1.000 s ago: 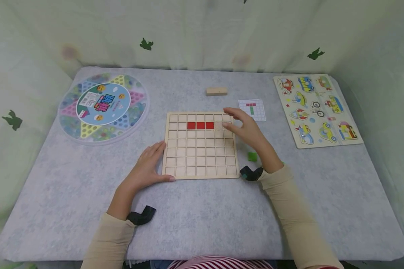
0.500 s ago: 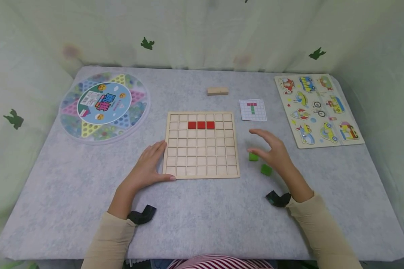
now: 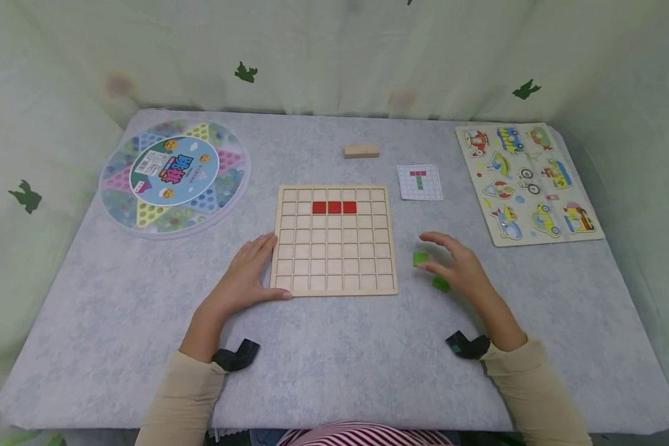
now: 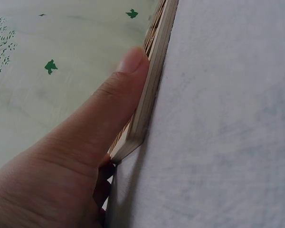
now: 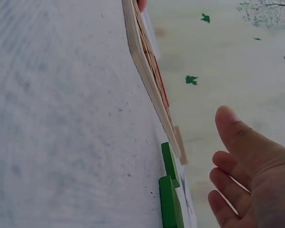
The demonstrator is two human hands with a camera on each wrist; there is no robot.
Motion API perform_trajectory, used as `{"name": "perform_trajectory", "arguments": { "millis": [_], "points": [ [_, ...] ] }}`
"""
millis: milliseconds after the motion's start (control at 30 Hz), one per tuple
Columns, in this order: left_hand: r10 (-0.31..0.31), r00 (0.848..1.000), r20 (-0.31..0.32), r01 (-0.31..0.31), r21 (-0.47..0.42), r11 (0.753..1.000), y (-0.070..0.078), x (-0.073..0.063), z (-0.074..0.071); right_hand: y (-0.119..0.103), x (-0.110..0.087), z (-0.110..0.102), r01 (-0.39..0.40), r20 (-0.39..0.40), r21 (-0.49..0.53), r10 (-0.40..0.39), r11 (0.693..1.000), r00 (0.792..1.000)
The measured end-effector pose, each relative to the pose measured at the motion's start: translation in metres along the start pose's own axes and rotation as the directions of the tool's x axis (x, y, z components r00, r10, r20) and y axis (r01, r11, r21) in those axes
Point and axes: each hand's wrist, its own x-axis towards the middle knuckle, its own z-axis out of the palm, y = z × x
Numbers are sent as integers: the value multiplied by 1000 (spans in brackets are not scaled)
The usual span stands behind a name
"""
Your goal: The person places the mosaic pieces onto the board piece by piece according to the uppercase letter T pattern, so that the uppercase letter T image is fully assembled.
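Note:
A wooden grid board lies flat before me, with three red square tiles side by side in its second row. My left hand rests against the board's near-left corner, thumb along the front edge and fairly straight fingers along the left side; the left wrist view shows the thumb touching the edge. To the right of the board, my right hand hovers with thumb and fingers spread apart, holding nothing. Beneath it on the table are two green square tiles, a farther one and a nearer one partly hidden by the hand.
A small card printed with a red and green T shape lies right of the board. Behind stands a wooden block. A round Chinese checkers box sits at far left, a vehicle picture puzzle at far right. Curtains surround the table.
My right hand has drawn back from the board's upper right to above the green tiles, uncovering the card and the nearer tile. My left hand has stayed at the corner.

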Motion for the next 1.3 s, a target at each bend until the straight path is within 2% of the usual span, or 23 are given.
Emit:
{"name": "perform_trajectory", "arguments": {
  "millis": [267, 467, 733, 900, 1000, 1100, 1200, 1300],
  "points": [
    [5, 1000, -4, -5, 0, 1000, -1, 0, 1, 9, -3, 3, -47, 61, 15, 46, 999, 997],
    [8, 1000, -5, -8, 3, 1000, 0, 0, 0, 13, -4, 4, -96, 125, -34, 99, 995, 987],
    [4, 1000, -6, -4, 2, 1000, 1, 0, -1, 12, -3, 3, -103, 141, -102, 117, 989, 983],
    [1, 1000, -1, -1, 2, 1000, 1, 0, -1, 7, -3, 3, -114, 125, -119, 129, 986, 984],
    [3, 1000, 0, -3, 4, 1000, 1, 0, -1, -1, -1, 2, -71, 90, -108, 81, 992, 993],
    [5, 1000, 0, -5, 7, 1000, 0, 0, -1, -14, 3, 3, 31, 31, -70, -29, 997, 999],
    [5, 1000, -2, -5, 3, 1000, 0, 0, -1, -30, 11, 6, 151, -30, -20, -152, 988, 988],
    [6, 1000, -2, -6, 0, 1000, 0, 0, -1, -44, 23, 13, 227, -80, 36, -223, 973, 971]
  ]
}}
